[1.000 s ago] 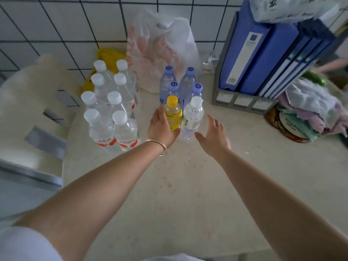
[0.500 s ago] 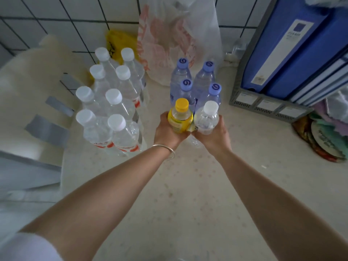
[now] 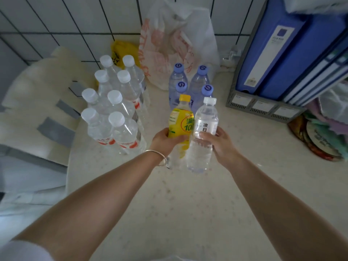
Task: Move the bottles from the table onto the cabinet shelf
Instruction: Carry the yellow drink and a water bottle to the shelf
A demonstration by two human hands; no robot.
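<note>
Left hand [image 3: 165, 138]: my fingers wrap the yellow bottle [image 3: 180, 122], held above the table [image 3: 188, 204].
Right hand [image 3: 222, 146]: my fingers clasp the clear bottle [image 3: 203, 136], touching the yellow bottle's right side.
Purple-capped bottles [image 3: 190, 83]: standing just behind the yellow bottle.
White-capped pack [image 3: 114, 108]: left of the yellow bottle.

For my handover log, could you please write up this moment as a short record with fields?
left hand: grips yellow bottle
right hand: grips clear bottle
held bottles: side by side, raised off the table
blue-cap bottles: four, standing behind the held pair
white-cap bottles: eight, grouped to the left
bag: against the tiled wall
binders: blue, in a grey rack at right
cabinet shelf: not in view
</note>
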